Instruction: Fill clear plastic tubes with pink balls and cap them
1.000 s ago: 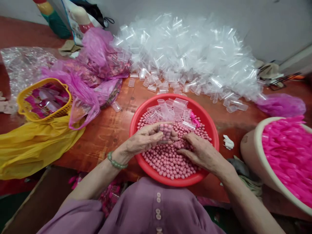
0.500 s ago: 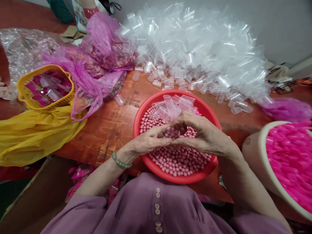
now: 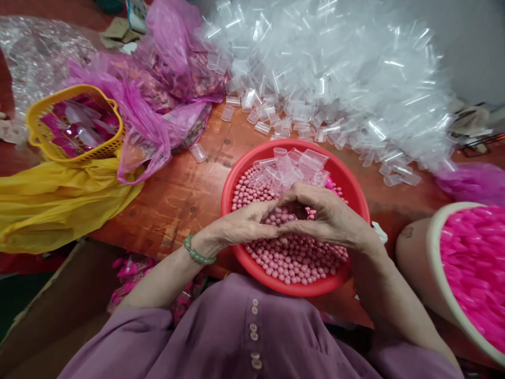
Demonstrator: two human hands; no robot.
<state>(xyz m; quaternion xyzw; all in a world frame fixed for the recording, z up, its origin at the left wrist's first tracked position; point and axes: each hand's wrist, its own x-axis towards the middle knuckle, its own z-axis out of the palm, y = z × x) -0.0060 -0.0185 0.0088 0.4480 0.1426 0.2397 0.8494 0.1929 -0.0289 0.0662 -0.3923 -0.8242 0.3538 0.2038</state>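
Over a red basin (image 3: 228,197) of pink beads (image 3: 292,266), both my hands come together with the fingertips meeting. My left hand (image 3: 240,223), green beaded bracelet (image 3: 199,257) at its wrist, curls its thumb and fingers around what looks like a clear plastic tube (image 3: 283,216) with pink beads showing in or through it. My right hand (image 3: 329,216) arches from the other side, its fingertips pressed close to the left ones; what it pinches is hidden. Behind the hands, several empty clear tubes (image 3: 290,168) lie on the beads beside a bright pink piece (image 3: 329,182).
A large heap of clear tubes (image 3: 323,68) covers the table's back. At left are a yellow basket (image 3: 73,155), pink plastic bags (image 3: 150,134) and a yellow bag (image 3: 59,205). A pale bucket (image 3: 418,247) of bright pink plastic pieces (image 3: 473,268) stands at right.
The view has shifted slightly, so the basin sits further right and the background higher. My hands keep nearly the same joined pose, a little further left relative to the basin.
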